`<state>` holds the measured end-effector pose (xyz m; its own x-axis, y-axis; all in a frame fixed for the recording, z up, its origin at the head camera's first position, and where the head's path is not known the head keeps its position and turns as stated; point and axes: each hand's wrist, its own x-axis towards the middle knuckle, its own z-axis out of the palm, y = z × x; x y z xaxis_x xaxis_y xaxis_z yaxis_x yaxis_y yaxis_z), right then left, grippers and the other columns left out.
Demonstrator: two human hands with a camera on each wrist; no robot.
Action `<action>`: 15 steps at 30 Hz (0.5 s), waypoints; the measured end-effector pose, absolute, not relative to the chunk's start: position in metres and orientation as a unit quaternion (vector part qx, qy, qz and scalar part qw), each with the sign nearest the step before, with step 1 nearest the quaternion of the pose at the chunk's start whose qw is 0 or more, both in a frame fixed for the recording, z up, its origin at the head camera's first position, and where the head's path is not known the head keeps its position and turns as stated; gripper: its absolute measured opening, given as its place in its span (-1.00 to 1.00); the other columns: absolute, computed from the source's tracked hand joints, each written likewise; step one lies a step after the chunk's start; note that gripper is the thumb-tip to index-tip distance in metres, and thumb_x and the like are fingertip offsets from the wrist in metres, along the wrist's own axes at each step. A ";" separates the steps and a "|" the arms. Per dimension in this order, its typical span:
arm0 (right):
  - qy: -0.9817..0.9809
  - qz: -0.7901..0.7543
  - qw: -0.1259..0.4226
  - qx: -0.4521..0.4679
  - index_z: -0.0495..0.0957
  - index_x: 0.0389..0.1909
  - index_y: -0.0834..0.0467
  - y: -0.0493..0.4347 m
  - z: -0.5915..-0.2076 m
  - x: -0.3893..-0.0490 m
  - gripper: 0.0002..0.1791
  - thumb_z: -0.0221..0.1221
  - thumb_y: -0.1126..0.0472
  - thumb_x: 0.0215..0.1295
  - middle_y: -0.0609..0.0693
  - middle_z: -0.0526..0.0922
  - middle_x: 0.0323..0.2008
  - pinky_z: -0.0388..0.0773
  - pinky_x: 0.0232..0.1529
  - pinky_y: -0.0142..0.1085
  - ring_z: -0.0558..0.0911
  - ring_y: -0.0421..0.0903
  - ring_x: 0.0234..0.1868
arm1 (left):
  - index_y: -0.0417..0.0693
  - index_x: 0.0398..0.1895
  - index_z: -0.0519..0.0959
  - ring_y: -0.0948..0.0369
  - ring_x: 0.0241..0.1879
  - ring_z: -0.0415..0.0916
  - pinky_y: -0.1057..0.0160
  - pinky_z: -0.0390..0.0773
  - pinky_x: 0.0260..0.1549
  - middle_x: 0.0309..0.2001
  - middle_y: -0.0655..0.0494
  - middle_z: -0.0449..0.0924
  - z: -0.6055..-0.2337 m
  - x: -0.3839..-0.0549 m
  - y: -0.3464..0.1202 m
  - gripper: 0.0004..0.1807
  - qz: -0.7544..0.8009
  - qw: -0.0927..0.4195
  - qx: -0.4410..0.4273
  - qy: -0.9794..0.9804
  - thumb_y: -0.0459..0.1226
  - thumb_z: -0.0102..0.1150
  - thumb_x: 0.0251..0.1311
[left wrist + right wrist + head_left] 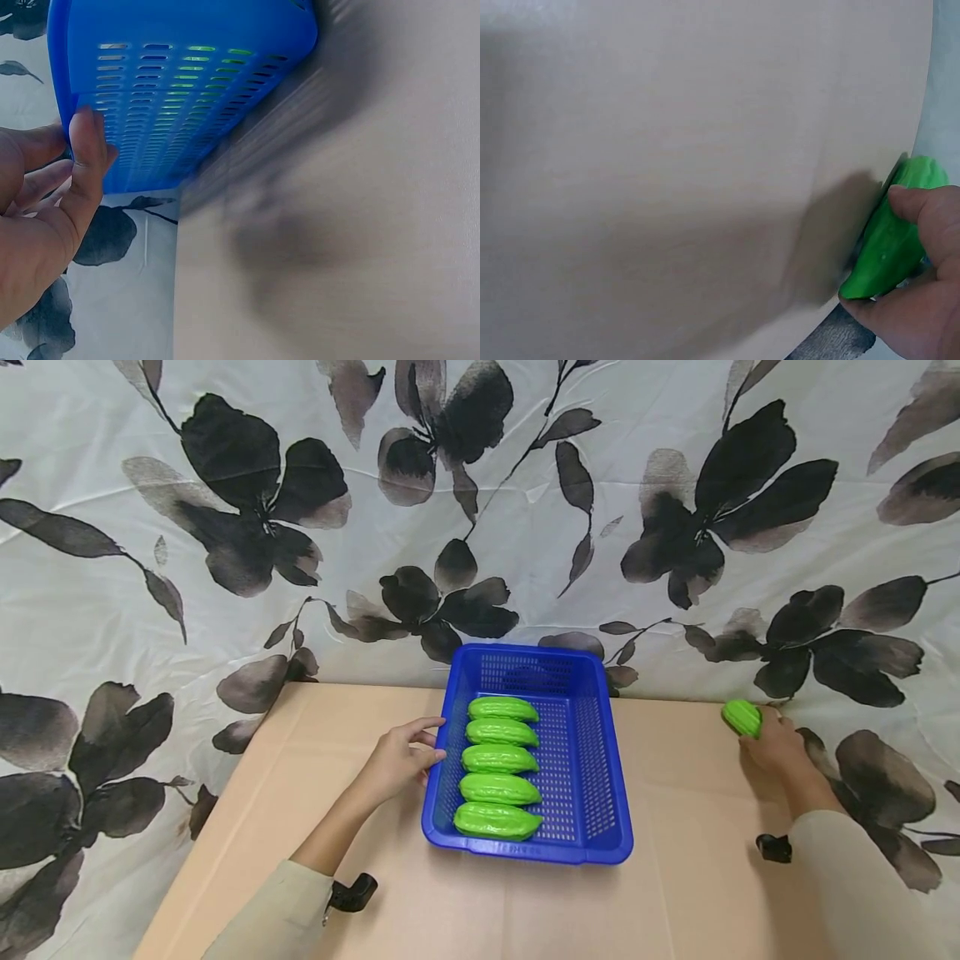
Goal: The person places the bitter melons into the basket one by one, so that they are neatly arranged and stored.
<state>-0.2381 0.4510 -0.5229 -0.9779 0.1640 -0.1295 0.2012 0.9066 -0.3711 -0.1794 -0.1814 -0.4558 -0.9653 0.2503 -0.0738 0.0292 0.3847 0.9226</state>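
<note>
A blue plastic basket with slotted walls stands in the middle of the table. Along its left side, several bright green bitter gourds lie in a column, stems pointing sideways. My left hand holds the basket's left rim; in the left wrist view its thumb lies against the outer wall. Far to the right, at the table's back edge, my right hand grips another green bitter gourd between thumb and fingers. That gourd is ridged, and the hand covers part of it.
The light tan table ends at a hanging white cloth printed with dark flowers, which runs behind and along both sides. The basket's far end stands close to this cloth.
</note>
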 end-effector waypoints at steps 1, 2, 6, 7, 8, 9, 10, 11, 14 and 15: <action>0.976 -0.195 0.047 0.091 -0.14 0.44 0.55 0.451 -0.523 -0.238 -0.21 0.04 0.24 0.43 0.71 0.07 0.17 0.28 0.09 0.48 0.21 0.67 0.13 | -0.17 0.44 0.44 0.19 -0.50 0.67 0.08 0.79 -0.54 -0.05 -0.22 0.66 -0.456 -0.179 -0.182 -0.38 0.548 0.100 0.084 0.826 -0.46 0.31 0.30; 0.976 -0.196 0.046 0.088 -0.14 0.44 0.55 0.451 -0.523 -0.237 -0.21 0.03 0.24 0.43 0.71 0.07 0.17 0.28 0.08 0.47 0.21 0.67 0.12 | -0.17 0.44 0.43 0.20 -0.50 0.67 0.08 0.79 -0.54 -0.05 -0.22 0.66 -0.456 -0.180 -0.182 -0.38 0.547 0.100 0.085 0.827 -0.46 0.30 0.30; 0.976 -0.201 0.030 0.082 -0.11 0.43 0.55 0.451 -0.523 -0.234 -0.23 0.05 0.28 0.41 0.71 0.10 0.15 0.28 0.07 0.47 0.22 0.65 0.12 | -0.17 0.44 0.43 0.20 -0.48 0.68 0.04 0.80 -0.52 -0.04 -0.23 0.66 -0.456 -0.179 -0.182 -0.38 0.547 0.100 0.089 0.826 -0.46 0.30 0.31; 0.975 -0.204 0.024 0.080 -0.10 0.43 0.55 0.451 -0.524 -0.233 -0.24 0.06 0.28 0.41 0.70 0.11 0.14 0.27 0.07 0.47 0.22 0.64 0.13 | -0.17 0.44 0.43 0.20 -0.48 0.68 0.05 0.79 -0.52 -0.05 -0.22 0.66 -0.456 -0.179 -0.182 -0.38 0.547 0.100 0.088 0.826 -0.45 0.30 0.30; 0.975 -0.208 0.018 0.078 -0.09 0.43 0.55 0.451 -0.525 -0.233 -0.24 0.06 0.29 0.40 0.70 0.12 0.14 0.27 0.07 0.47 0.23 0.63 0.13 | -0.17 0.44 0.43 0.20 -0.49 0.67 0.05 0.79 -0.52 -0.05 -0.22 0.66 -0.456 -0.179 -0.182 -0.38 0.546 0.099 0.087 0.827 -0.45 0.30 0.31; 0.975 -0.211 0.012 0.074 -0.08 0.43 0.54 0.451 -0.526 -0.233 -0.25 0.06 0.29 0.40 0.69 0.13 0.14 0.28 0.08 0.47 0.23 0.62 0.14 | -0.17 0.44 0.43 0.20 -0.49 0.67 0.06 0.79 -0.53 -0.05 -0.22 0.66 -0.456 -0.179 -0.182 -0.38 0.546 0.098 0.086 0.828 -0.45 0.30 0.31; 0.974 -0.216 0.008 0.072 -0.07 0.43 0.54 0.451 -0.527 -0.232 -0.25 0.06 0.30 0.40 0.69 0.14 0.14 0.28 0.08 0.47 0.23 0.61 0.14 | -0.16 0.44 0.44 0.20 -0.50 0.67 0.07 0.79 -0.53 -0.05 -0.22 0.66 -0.455 -0.178 -0.182 -0.38 0.545 0.098 0.085 0.829 -0.45 0.30 0.31; 0.973 -0.219 0.004 0.070 -0.06 0.43 0.54 0.451 -0.527 -0.232 -0.25 0.05 0.30 0.39 0.68 0.15 0.14 0.28 0.08 0.47 0.23 0.61 0.14 | -0.16 0.44 0.44 0.19 -0.51 0.66 0.06 0.79 -0.54 -0.05 -0.22 0.66 -0.455 -0.178 -0.182 -0.38 0.544 0.097 0.083 0.829 -0.45 0.31 0.30; 0.972 -0.228 -0.007 0.062 -0.05 0.44 0.56 0.449 -0.527 -0.231 -0.25 0.06 0.32 0.38 0.70 0.16 0.14 0.29 0.08 0.47 0.24 0.60 0.14 | -0.15 0.44 0.44 0.19 -0.53 0.66 0.00 0.79 -0.51 -0.05 -0.22 0.66 -0.454 -0.178 -0.182 -0.38 0.542 0.096 0.082 0.831 -0.45 0.31 0.30; 0.971 -0.230 -0.012 0.059 -0.04 0.43 0.58 0.448 -0.526 -0.231 -0.25 0.06 0.33 0.38 0.70 0.17 0.14 0.29 0.08 0.47 0.26 0.60 0.13 | -0.15 0.43 0.44 0.19 -0.53 0.66 -0.04 0.79 -0.49 -0.05 -0.22 0.66 -0.454 -0.178 -0.182 -0.38 0.542 0.096 0.083 0.831 -0.45 0.31 0.30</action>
<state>-0.2309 0.4482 -0.5259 -0.9928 0.1198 -0.0030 0.1085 0.8876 -0.4476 -0.1777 -0.1816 -0.4542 -0.9678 0.2418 -0.0702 0.0332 0.3990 0.9164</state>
